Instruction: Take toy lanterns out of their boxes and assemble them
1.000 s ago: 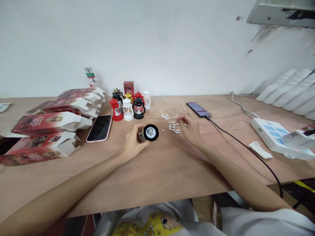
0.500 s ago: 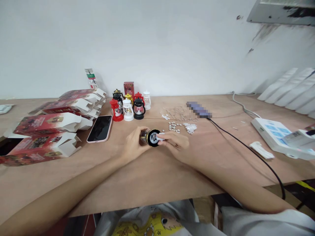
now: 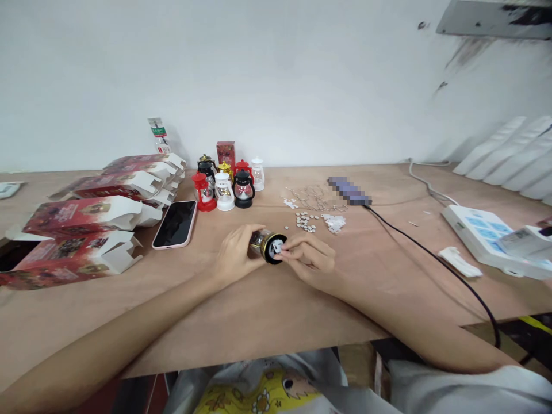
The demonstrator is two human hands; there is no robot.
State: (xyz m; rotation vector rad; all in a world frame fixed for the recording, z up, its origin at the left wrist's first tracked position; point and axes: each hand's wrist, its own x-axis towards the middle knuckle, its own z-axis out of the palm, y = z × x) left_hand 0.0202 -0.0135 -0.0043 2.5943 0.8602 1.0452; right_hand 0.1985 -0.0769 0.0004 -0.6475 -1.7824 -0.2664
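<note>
My left hand (image 3: 235, 252) is wrapped round a small black-and-gold lantern (image 3: 260, 244), which lies tilted with its round base facing me. The base has a black rim and a pale recess inside. My right hand (image 3: 313, 256) pinches a small white plastic piece (image 3: 277, 247) at this recess, its fingertips touching the base. How far the piece sits inside I cannot tell. Just beyond the hands lie several button cells (image 3: 305, 221), a pile of white plastic pieces (image 3: 333, 222) and some thin bent metal wires (image 3: 317, 198).
Several small lanterns (image 3: 225, 192) in red, white, black and gold stand at the back. Red printed boxes (image 3: 81, 215) lie at left beside a phone (image 3: 175, 225). On the right are a cabled purple device (image 3: 350, 191), a white power strip (image 3: 483, 236) and stacked white pieces (image 3: 509, 152).
The lantern has tilted, its base moving slightly down and right. My right fingers have shifted lower on the base, and the white piece now lies flatter over the recess.
</note>
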